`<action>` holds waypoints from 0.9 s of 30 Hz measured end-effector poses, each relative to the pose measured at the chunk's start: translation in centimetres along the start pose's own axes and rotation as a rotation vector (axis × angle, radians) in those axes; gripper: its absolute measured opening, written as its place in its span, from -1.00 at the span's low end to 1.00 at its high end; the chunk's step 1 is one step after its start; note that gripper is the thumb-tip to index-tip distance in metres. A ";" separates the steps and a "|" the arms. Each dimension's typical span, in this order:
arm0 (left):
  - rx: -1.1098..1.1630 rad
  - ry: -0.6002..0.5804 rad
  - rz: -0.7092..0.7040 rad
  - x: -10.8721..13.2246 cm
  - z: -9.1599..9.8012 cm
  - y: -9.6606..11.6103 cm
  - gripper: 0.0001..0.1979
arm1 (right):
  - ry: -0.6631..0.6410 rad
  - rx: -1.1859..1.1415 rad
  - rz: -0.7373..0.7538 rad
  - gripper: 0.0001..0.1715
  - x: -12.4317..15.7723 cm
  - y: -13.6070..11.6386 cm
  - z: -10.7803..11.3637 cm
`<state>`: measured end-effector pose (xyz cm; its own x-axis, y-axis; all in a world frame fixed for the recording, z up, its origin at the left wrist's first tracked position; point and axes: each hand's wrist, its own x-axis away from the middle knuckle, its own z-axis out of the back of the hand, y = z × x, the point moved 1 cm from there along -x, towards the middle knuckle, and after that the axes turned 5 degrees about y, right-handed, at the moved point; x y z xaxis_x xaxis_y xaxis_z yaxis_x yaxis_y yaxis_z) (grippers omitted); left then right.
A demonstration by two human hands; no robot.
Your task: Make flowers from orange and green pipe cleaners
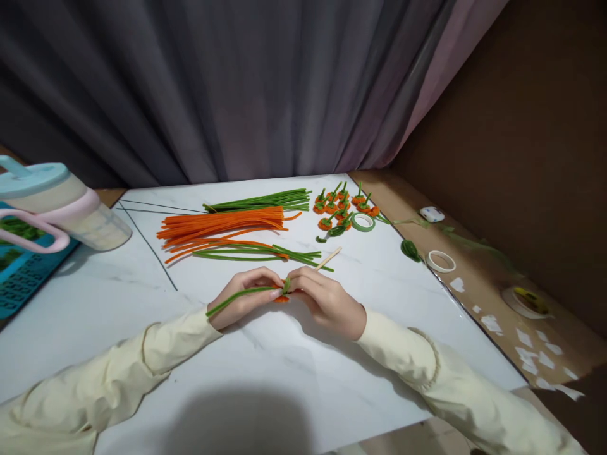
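Close together over the white table sheet, both my hands pinch one small orange and green pipe-cleaner pumpkin (281, 298). My left hand (244, 297) grips its left side, and a long green pipe cleaner (237, 299) runs from the piece across that hand toward the wrist. My right hand (327, 300) closes on its other side, and the fingers hide part of it. Just beyond the hands lie loose green pipe cleaners (237, 254), a thick bundle of orange pipe cleaners (222, 222), a green bundle (265, 201) and a thin wooden stick (328, 258).
Several finished pipe-cleaner pumpkins (331, 206) stand at the back, beside a green tape roll (363, 222). A coiled green piece (410, 251) and a white tape roll (441, 261) lie right, near paper scraps (492, 325). A handled tumbler (95, 221) stands left.
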<state>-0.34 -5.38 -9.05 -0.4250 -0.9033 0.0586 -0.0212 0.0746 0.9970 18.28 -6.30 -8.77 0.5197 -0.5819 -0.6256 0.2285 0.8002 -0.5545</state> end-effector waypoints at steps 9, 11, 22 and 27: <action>-0.069 0.096 -0.096 0.3 -0.2 0.0 -0.91 | 0.049 -0.008 -0.123 -0.93 -0.1 0.1 0.0; -0.075 0.103 -0.098 0.3 -0.3 -0.1 -0.91 | 0.055 -0.002 -0.134 -0.93 -0.1 0.0 -0.1; -0.123 0.058 -0.072 0.3 -0.2 -0.7 -0.88 | 0.037 0.003 -0.226 -0.89 0.1 0.1 -0.2; -0.211 0.062 -0.100 0.5 -0.2 -0.8 -0.88 | 0.008 -0.132 -0.487 -0.91 -0.1 -0.1 -0.4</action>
<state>-0.36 -6.01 -9.82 -0.3735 -0.9266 -0.0445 0.1316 -0.1005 0.9862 17.86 -6.32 -8.87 0.3719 -0.8845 -0.2815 0.3365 0.4111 -0.8472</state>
